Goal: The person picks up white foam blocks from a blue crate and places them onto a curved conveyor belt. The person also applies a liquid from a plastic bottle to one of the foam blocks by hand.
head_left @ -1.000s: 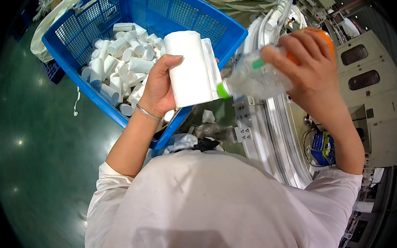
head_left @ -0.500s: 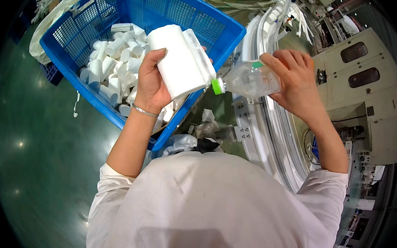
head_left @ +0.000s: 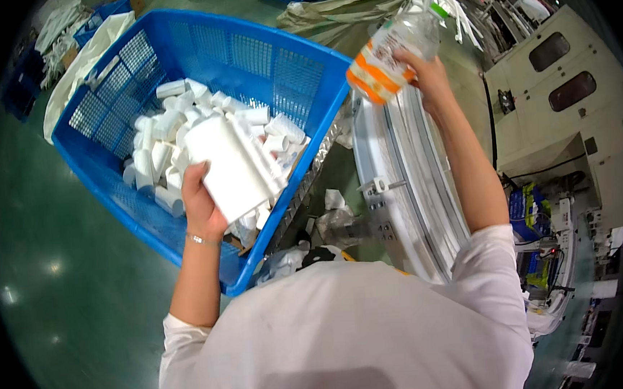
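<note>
My left hand [head_left: 202, 206] is closed around a white paper roll [head_left: 226, 168], with what seems to be a second white piece along its right side. Both are held tilted over a big blue plastic basket [head_left: 131, 214]. Short white rolls or tubes [head_left: 162, 129] lie heaped inside it. Over by the basket's right corner, my right hand [head_left: 427, 78] grips a clear plastic bottle [head_left: 389, 57] with an orange-and-white label. Its green cap points up and to the right, its base down to the left. The bottle is apart from the roll.
Right of the basket runs a curved, pale metal conveyor [head_left: 401, 181]. Beyond it stands a beige machine cabinet [head_left: 550, 98] with two dark windows. A greenish cloth [head_left: 342, 15] lies past the basket, and crumpled plastic [head_left: 339, 225] lies between basket and conveyor.
My left hand has moved left and down with the roll, lower over the basket. The bottle has swung away from the roll, up and over, so its cap now points right instead of left.
</note>
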{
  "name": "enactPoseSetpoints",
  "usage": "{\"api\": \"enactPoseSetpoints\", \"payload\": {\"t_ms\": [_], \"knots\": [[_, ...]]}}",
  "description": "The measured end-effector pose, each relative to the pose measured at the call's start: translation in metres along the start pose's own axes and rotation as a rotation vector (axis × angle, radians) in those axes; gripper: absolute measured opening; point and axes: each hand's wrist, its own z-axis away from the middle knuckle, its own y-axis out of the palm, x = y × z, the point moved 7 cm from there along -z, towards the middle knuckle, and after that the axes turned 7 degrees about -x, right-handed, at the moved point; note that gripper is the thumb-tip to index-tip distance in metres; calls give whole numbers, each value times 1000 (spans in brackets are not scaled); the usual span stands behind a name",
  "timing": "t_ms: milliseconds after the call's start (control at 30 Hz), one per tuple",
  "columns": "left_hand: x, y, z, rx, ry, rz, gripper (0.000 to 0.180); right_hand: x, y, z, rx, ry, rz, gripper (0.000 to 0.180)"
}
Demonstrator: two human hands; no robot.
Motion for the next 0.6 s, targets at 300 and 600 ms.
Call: {"api": "enactPoseSetpoints", "payload": {"t_ms": [300,600], "knots": [[-5,-36,-5,-241,91,-180,86,-117,51,-197,-256,-230,408,81],[-26,-64,2,-397,253,-228,82,-277,152,-214,302,84,843,72]]}}
